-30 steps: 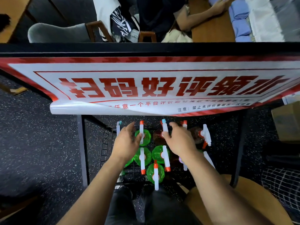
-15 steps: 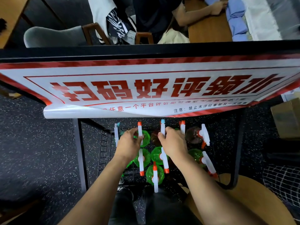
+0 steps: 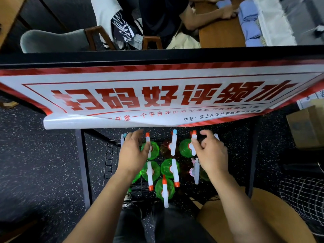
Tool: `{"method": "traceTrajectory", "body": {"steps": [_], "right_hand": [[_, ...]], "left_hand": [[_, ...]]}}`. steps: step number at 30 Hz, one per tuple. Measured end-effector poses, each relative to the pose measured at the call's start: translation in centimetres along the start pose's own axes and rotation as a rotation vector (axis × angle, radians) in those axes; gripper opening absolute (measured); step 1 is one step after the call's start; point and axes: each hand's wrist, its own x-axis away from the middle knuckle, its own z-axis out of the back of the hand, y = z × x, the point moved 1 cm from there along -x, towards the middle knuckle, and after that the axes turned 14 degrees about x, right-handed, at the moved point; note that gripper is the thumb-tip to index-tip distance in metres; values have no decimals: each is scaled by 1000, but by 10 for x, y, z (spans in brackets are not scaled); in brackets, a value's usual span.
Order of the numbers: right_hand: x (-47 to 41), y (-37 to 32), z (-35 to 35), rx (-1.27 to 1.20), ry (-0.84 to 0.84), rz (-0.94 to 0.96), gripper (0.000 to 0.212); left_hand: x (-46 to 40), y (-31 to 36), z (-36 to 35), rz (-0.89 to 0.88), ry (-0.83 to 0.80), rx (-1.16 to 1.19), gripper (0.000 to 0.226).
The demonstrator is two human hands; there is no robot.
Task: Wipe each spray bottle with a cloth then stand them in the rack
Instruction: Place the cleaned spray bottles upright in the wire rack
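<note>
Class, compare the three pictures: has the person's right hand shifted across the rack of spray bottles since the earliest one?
Yes. The right hand has moved to the right: it earlier lay over the blue-tipped sprayer, which now stands clear to its left.

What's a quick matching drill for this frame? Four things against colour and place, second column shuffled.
Things:
1. nearest spray bottle
2. banner
3. cardboard box
4. padded chair

Colour and place:
a. grey, beyond the banner, upper left
b. green with an orange nozzle tip, in the rack
c. brown, on the floor at far right
d. white with red lettering, hanging above the rack

Pairs: 1-b, 2-d, 3-c, 4-a
</note>
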Motion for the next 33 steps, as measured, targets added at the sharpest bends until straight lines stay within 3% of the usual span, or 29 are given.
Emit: {"method": "traceTrajectory", "body": {"steps": [2,4,9,12,17,19,21,24,33], "right_hand": [[-2,7,-7,78,-102,-11,52],[-3,8,-18,137,-171,23,48],[-3,6,-32,246,-146,133,26],[-2,8,-30,210,-147,137,31],[-5,41,-2,-2,-34,-144,50],[-8,55,2,-21,-98,-261,56],[-9,57,1,-37,-199,-306,48],[-11,53,-3,4,-220,-271,22],[-5,47,9,258,-179,-75,24]], "left_hand": [[4,11,-6,-61,-4,-14,47],[10,22,-16,-118,-32,4,47],[18,31,-41,-154,-134,21,49],[20,34,-53,-154,-171,2,50],[19,47,-73,-172,-210,8,44],[21,58,-85,-200,-267,-5,45],[22,67,-99,-227,-347,-60,49],[19,71,-117,-204,-441,-191,53],[15,65,-133,-133,-472,-286,45]]}}
